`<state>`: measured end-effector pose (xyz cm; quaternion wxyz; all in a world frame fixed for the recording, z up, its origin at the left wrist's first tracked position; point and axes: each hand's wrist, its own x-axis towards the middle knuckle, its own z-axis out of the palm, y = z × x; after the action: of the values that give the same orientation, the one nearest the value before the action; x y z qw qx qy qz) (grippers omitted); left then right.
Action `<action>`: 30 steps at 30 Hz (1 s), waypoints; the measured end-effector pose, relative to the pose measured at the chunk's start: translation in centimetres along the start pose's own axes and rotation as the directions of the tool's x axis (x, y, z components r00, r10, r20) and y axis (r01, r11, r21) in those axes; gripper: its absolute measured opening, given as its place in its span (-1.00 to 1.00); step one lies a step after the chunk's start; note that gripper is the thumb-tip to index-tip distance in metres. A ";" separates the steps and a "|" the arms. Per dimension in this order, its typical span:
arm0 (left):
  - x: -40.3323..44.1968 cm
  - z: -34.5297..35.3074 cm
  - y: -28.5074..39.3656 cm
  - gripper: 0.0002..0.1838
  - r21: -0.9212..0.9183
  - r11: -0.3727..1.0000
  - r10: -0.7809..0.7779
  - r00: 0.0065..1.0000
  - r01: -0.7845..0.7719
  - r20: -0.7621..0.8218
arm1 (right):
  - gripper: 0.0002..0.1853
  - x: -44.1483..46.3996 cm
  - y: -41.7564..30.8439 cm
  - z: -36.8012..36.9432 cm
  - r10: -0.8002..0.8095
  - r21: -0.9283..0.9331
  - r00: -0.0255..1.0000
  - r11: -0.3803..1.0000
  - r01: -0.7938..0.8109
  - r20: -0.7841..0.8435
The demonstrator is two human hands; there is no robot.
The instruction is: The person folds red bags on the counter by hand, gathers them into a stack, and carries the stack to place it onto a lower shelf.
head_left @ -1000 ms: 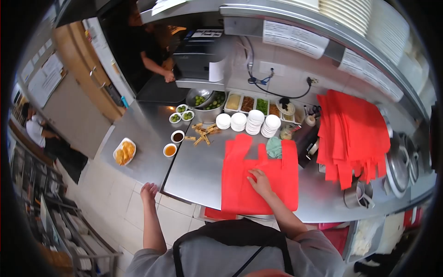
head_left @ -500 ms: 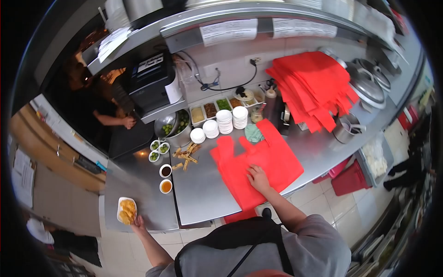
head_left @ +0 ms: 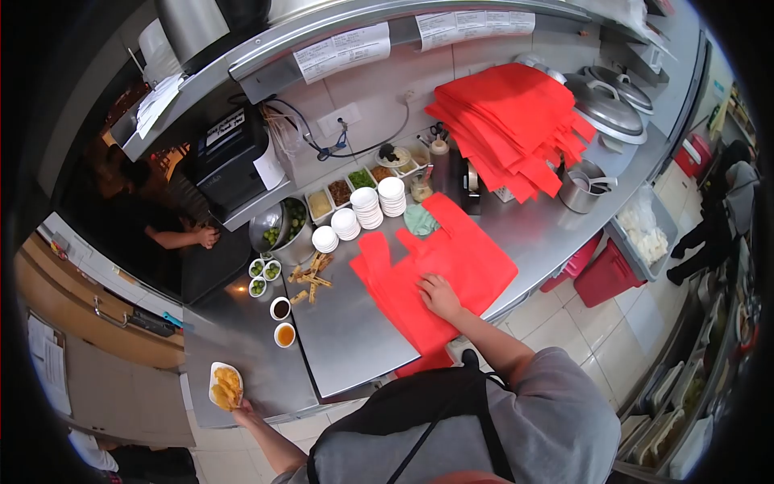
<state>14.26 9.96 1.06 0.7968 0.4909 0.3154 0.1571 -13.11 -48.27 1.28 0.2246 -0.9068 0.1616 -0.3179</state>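
My left hand [head_left: 244, 411] grips the near edge of a small white dish [head_left: 214, 392] at the left end of the steel counter. Golden-yellow food pieces [head_left: 227, 386] fill the dish; what they are I cannot tell. My right hand [head_left: 440, 297] lies flat, fingers spread, on a red fabric bag [head_left: 476, 270] with its handles pointing toward the wall. Beyond my left hand stand a cup of orange sauce [head_left: 284, 335] and a cup of dark sauce [head_left: 280, 308]. A crumpled green cloth [head_left: 420, 219] touches the bag's far side.
Stacked white cups [head_left: 366, 209] stand before several topping containers [head_left: 339, 192]. Small cups of green limes [head_left: 257, 287] sit near a metal pot [head_left: 300, 246]. A pile of red bags [head_left: 508, 121] lies at the back right, beside lidded pots [head_left: 605, 105]. Another person's hand [head_left: 208, 237] shows at left.
The view has turned and shifted, so the counter's contents appear further left. My left hand stays at the dish, and my right hand still rests on the red bag.
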 end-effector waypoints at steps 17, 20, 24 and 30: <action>4.9 -2.6 2.9 -0.68 0.044 0.985 -0.168 0.981 0.164 0.093 | -0.76 -0.4 1.0 -1.9 -0.088 -0.066 0.993 0.993 0.093 0.078; 5.2 -3.4 3.7 -0.68 -0.060 0.962 -0.261 0.959 0.268 0.110 | -0.77 -0.4 0.9 -1.7 -0.071 -0.052 0.995 0.996 0.075 0.071; 3.5 -2.8 4.0 -0.65 -0.048 0.952 -0.292 0.945 0.302 0.151 | -0.77 -0.4 0.7 -1.5 -0.044 -0.073 0.997 0.996 0.049 0.065; 4.9 -2.4 4.4 -0.65 0.022 0.943 -0.331 0.931 0.331 0.157 | -0.76 -0.5 0.4 -1.2 -0.047 -0.103 0.997 0.993 0.052 0.055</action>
<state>16.62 16.40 2.42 0.8355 0.4397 0.3291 -0.0180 -14.34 -48.81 1.67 0.1732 -0.9291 0.1493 -0.2905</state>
